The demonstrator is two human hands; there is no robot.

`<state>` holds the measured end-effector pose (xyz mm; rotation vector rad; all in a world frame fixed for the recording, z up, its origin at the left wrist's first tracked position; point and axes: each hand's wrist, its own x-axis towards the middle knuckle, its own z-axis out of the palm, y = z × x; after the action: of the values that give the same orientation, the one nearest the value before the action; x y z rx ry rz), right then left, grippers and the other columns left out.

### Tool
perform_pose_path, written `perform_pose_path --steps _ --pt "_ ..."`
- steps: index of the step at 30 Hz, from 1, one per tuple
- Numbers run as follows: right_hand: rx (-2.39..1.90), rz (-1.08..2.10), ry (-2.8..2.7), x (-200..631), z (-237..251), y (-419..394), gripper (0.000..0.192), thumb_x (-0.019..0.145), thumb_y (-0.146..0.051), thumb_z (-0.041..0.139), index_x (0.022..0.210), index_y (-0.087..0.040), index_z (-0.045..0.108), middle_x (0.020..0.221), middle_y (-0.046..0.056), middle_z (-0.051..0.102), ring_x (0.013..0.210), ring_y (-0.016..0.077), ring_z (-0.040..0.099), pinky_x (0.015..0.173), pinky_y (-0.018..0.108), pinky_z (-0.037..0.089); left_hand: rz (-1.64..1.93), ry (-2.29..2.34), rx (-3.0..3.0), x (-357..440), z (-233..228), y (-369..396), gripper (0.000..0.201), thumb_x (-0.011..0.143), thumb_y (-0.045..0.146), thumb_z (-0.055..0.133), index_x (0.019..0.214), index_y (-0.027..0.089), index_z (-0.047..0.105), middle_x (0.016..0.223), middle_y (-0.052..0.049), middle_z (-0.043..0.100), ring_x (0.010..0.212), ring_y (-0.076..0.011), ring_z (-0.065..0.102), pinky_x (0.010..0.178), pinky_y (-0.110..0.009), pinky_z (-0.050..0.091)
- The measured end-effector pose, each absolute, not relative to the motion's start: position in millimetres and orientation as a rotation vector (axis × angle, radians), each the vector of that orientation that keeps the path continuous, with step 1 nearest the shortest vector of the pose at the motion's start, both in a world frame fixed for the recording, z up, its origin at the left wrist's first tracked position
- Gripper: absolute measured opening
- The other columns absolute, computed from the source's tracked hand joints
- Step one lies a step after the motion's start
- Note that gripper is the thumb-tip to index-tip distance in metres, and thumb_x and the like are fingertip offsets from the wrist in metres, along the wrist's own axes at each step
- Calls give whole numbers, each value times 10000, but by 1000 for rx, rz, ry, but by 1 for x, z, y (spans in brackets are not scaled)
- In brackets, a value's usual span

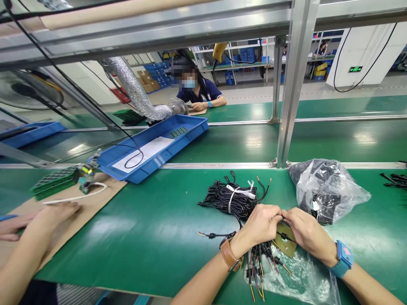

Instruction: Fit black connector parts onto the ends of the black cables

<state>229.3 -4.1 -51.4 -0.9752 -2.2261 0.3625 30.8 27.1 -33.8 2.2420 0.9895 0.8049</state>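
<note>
Blue tray (pixel 181 144) well left of hands, farther out. Tied black cable bundle (pixel 243 205) just beyond left hand (pixel 262 222); cable ends (pixel 250 272) below it. Both hands pinched closed, fingertips meeting, can't tell on what. Clear bag (pixel 349 195) just past right hand (pixel 307 232).
</note>
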Motion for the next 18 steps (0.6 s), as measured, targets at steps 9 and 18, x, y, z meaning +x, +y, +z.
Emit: perform_pose_path --steps 9,18 --pt "-1053 529 -2012 232 -34 -1 118 1022 -216 533 1109 -215 613 972 60 743 827 195 721 751 307 588 805 1002 2096 27 -12 31 64 902 148 587 858 175 626 763 -11 673 658 -144 597 642 -242 420" --pt "-1014 576 -2027 233 -44 -1 108 1021 -210 521 1063 -211 620 961 62 747 840 197 726 755 293 571 972 957 2049 32 -27 28 170 876 102 565 723 167 602 662 11 618 600 -113 534 608 -232 370"
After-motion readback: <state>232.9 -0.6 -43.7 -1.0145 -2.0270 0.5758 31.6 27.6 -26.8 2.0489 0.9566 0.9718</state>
